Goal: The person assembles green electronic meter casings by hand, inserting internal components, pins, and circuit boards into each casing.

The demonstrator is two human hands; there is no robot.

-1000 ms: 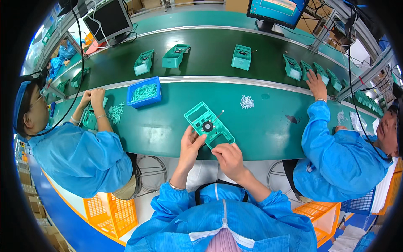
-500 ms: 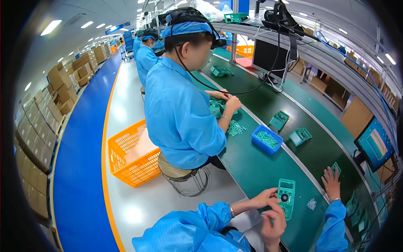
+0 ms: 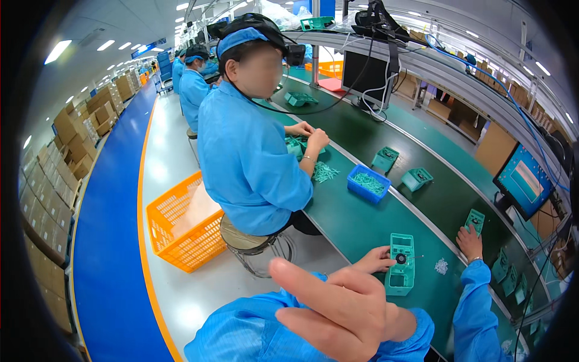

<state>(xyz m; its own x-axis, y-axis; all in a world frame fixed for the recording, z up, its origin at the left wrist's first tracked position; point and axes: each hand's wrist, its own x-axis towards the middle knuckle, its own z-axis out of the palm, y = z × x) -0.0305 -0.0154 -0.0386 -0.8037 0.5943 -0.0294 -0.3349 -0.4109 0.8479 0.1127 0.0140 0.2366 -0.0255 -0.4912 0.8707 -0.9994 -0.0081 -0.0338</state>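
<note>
Green housing (image 3: 403, 269) at the fingertips of the left hand (image 3: 374, 260) — it sits just to their right, its left long edge between thumb and fingers, the thumb close to a round black part (image 3: 400, 258) set into it. Those left fingers are narrow, closed on that edge. Long axis now: it runs nearly straight up and down the view, crossways to the left fingers, one short end beyond them and the other on the near side. The open face is turned up, showing its hollows, and a thin wire (image 3: 418, 257) juts out on the side away from the fingers.

And the right hand (image 3: 341, 308) — large in the foreground, apart from the housing, fingers loosely spread and free, the longest aimed left, so the housing lies off past the knuckles. Past the housing from the left fingertips, small white pieces (image 3: 441, 266) lie on the tabletop (image 3: 356, 232); farther ahead of those fingers stands a blue bin (image 3: 363, 194) of slim green pieces (image 3: 369, 182).
</note>
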